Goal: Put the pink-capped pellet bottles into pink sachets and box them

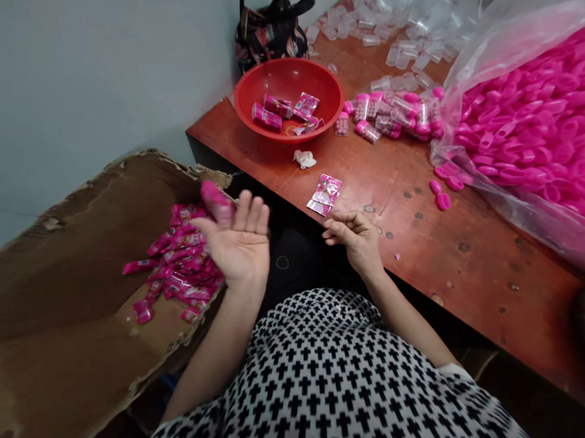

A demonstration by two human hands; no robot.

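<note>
My left hand (pixel 239 243) is held palm up over the edge of a torn cardboard box (pixel 53 316), fingers stretched out and open. A blurred pink packet (pixel 216 201) is in the air at its fingertips, above a pile of pink packets (pixel 176 267) in the box. My right hand (pixel 354 238) rests at the edge of the red-brown table (pixel 449 248) with its fingers curled in; nothing shows in them. A pink foil sachet (pixel 325 194) lies on the table just beyond that hand.
A red bowl (pixel 263 81) holds several pink packets. Small filled vials with pink caps (pixel 395 112) lie beside it, empty clear vials (pixel 399 18) farther back. A big plastic bag of pink caps (pixel 531 129) fills the right. A handbag (pixel 269 27) stands against the wall.
</note>
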